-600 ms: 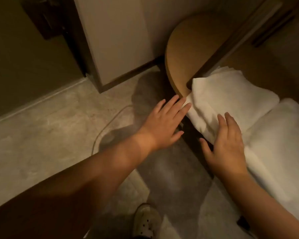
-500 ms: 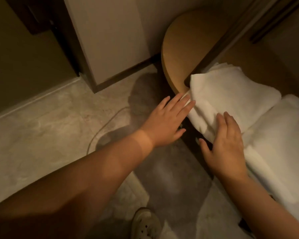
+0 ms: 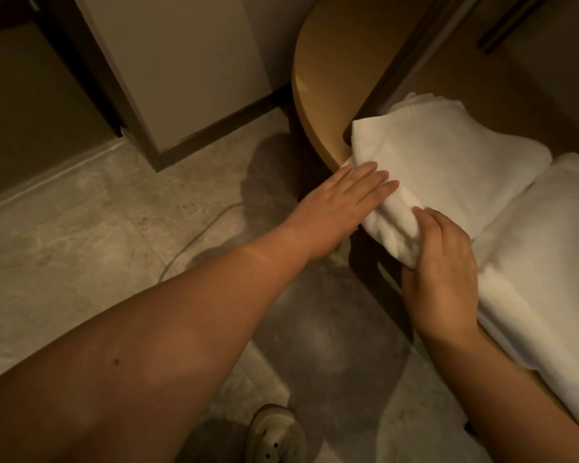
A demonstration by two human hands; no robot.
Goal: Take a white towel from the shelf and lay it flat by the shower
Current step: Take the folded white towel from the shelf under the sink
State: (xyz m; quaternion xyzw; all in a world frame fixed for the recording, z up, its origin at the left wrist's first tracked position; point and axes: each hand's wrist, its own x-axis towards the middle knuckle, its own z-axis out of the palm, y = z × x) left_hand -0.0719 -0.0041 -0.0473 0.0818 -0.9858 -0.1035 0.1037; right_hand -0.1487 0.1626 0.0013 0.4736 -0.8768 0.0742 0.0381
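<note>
Fingers [image 3: 438, 225] of my right hand [image 3: 441, 272] are curled over the front fold of the white towel [image 3: 448, 168], with the thumb tucked underneath, so I have that near edge gripped and bunched up a little. My left hand [image 3: 341, 202] lies flat with its fingers straight and close together. Their tips rest on the towel's left corner, just where it meets the rim of the shelf [image 3: 315, 78]. The towel itself is folded and sits on that rounded wooden shelf, its near edge hanging past the rim towards me. A dark upright post stands behind its far corner. A second towel [image 3: 548, 262], also white and folded, lies just beside it on the right, touching it along one side and reaching past my right wrist. Below the shelf is a pale marbled floor [image 3: 81, 245] with a thin cord [image 3: 194, 242] trailing across it. The toe of my light shoe [image 3: 274, 436] shows at the bottom edge, between my two forearms.
</note>
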